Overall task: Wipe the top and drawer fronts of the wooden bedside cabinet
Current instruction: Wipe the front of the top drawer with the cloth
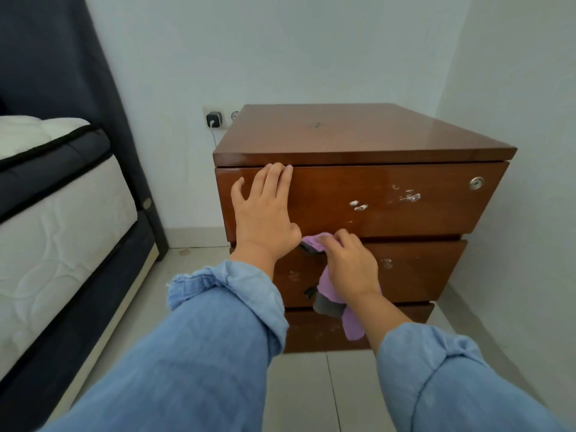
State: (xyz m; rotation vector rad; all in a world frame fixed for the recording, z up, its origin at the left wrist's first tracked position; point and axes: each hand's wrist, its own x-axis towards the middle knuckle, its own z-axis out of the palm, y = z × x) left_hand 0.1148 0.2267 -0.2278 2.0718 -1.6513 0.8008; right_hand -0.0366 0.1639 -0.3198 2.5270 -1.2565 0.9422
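The wooden bedside cabinet stands in the corner, glossy brown, with three drawer fronts. White scuff marks and a round lock show on the top drawer front. My left hand lies flat on the left part of the top drawer front, fingers apart and fingertips at its upper edge. My right hand presses a purple and grey cloth against the middle drawer front, near its top edge. The cloth's tail hangs down over the bottom drawer front.
A bed with a white mattress and dark frame stands at the left. A wall socket with a black charger and its white cable is behind the cabinet's left side. White walls close in behind and at the right. Pale floor tiles lie in front.
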